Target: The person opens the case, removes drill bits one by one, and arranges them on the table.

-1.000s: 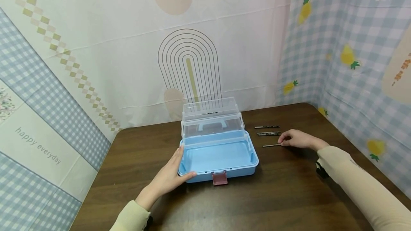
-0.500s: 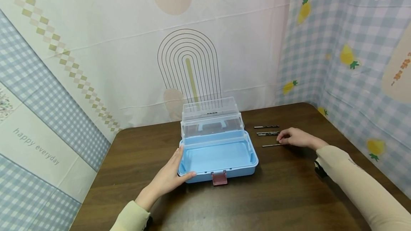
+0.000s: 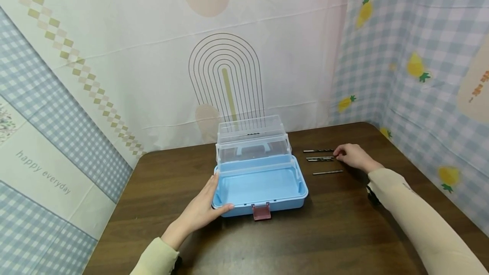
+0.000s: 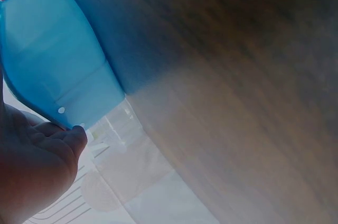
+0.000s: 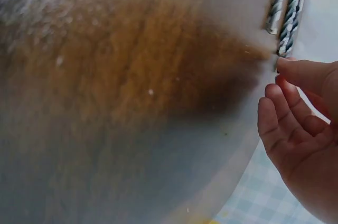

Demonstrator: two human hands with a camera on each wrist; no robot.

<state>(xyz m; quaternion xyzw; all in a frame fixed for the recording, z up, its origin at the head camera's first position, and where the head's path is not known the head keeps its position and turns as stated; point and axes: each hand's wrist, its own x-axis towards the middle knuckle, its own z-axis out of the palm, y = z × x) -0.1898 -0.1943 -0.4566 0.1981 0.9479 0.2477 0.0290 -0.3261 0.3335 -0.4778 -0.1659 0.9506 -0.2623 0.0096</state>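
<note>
In the head view my left hand (image 3: 200, 205) rests against the left front corner of an open light-blue toolbox (image 3: 259, 211), thumb along the front rim and fingers at the left side. The left wrist view shows curled fingertips (image 4: 76, 134) at the box's edge. My right hand (image 3: 355, 156) is at the right end of a close pair of drill bits (image 3: 320, 159) on the table. In the right wrist view the thumb (image 5: 301, 71) and forefinger meet at the tip of a twisted drill bit (image 5: 289, 28), the other fingers loosely bent.
A drill bit (image 3: 317, 151) lies behind the pair, and a thinner bit (image 3: 327, 173) lies in front of it. The box's clear tiered trays (image 3: 252, 143) stand raised at the back, with a dark bit in the upper one. A maroon latch (image 3: 261, 212) hangs at the front.
My right hand has left the right end of the front drill bit, which stays on the table, and moved back to the middle pair. The left hand keeps its place on the box.
</note>
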